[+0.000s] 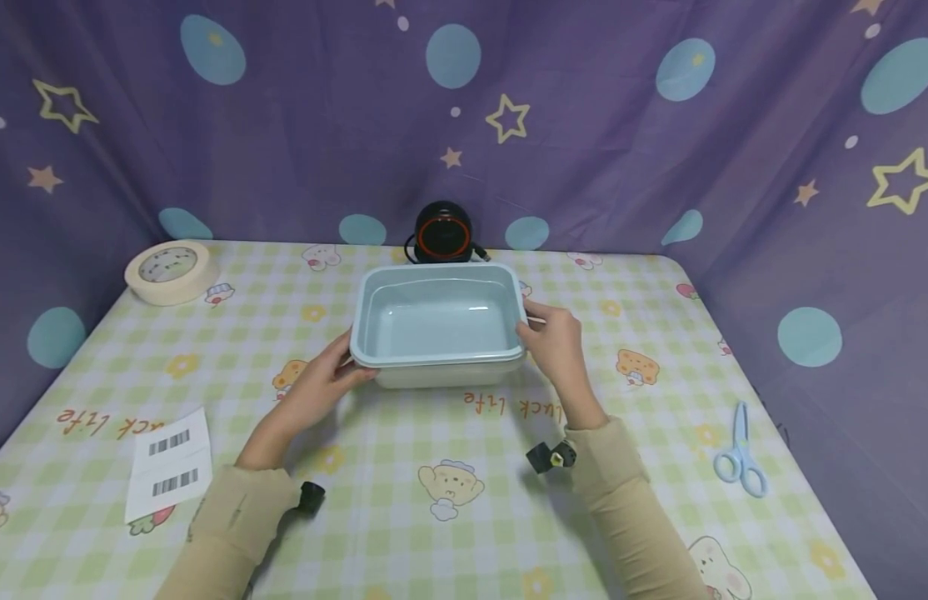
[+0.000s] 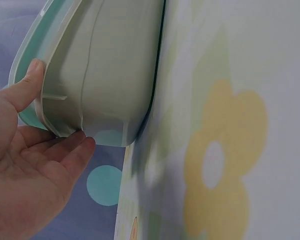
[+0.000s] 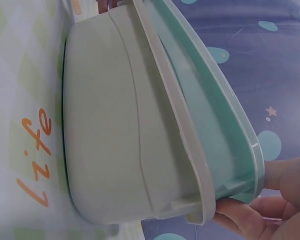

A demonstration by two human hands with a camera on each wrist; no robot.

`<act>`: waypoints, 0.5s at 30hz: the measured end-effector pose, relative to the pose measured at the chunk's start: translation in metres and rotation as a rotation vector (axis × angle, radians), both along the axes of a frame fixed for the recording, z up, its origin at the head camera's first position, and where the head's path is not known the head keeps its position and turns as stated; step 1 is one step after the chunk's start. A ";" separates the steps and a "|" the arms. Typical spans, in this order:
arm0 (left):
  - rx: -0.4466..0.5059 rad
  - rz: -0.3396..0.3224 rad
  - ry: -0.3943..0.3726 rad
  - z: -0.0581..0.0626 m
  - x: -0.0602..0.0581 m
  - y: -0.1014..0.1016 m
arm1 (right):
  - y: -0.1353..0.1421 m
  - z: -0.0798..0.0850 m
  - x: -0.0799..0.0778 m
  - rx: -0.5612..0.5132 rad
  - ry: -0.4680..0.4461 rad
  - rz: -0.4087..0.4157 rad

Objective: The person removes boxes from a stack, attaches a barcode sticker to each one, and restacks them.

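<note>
A light blue rectangular plastic bin point(image 1: 443, 327) sits nested inside a pale outer bin point(image 1: 443, 377) in the middle of the table. The right wrist view shows the blue bin's rim standing apart from the outer rim, with a wedge-shaped gap towards the right hand. My right hand point(image 1: 556, 340) pinches the blue rim at its right end. At the left end, my left hand point(image 1: 323, 385) grips the bins' edge, thumb on the blue rim and fingers beneath the outer bin's lip. No contents show inside the blue bin.
Behind the bins stands a black round device point(image 1: 444, 232) with a cable. A tape roll point(image 1: 172, 273) lies far left, a barcode sheet point(image 1: 169, 465) near left, and blue scissors point(image 1: 741, 457) right. A purple curtain point(image 1: 344, 125) hangs along the table's back and sides.
</note>
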State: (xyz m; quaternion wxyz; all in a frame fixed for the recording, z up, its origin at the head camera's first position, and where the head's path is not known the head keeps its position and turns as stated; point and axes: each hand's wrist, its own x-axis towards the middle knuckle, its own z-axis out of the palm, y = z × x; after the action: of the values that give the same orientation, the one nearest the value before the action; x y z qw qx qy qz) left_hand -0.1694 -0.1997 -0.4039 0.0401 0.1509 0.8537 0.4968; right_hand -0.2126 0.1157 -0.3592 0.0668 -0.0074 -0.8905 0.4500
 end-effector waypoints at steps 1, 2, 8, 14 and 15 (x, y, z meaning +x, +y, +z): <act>0.001 -0.002 0.000 0.000 0.000 0.000 | 0.000 0.000 0.000 -0.004 0.003 -0.002; 0.003 -0.002 -0.001 0.000 0.000 0.000 | 0.000 -0.001 -0.001 -0.009 0.004 -0.004; 0.018 -0.004 -0.007 0.001 0.001 -0.001 | 0.000 -0.001 -0.001 -0.053 0.001 -0.009; 0.017 -0.001 -0.005 0.000 0.001 -0.001 | 0.002 0.002 -0.001 -0.074 0.007 -0.021; 0.015 0.000 -0.007 0.000 0.001 -0.001 | 0.002 0.003 -0.001 -0.080 0.011 -0.022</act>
State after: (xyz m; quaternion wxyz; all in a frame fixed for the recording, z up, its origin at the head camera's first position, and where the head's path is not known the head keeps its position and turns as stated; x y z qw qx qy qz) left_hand -0.1687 -0.2006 -0.4035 0.0422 0.1496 0.8498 0.5037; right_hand -0.2132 0.1182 -0.3564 0.0765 -0.0175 -0.8712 0.4847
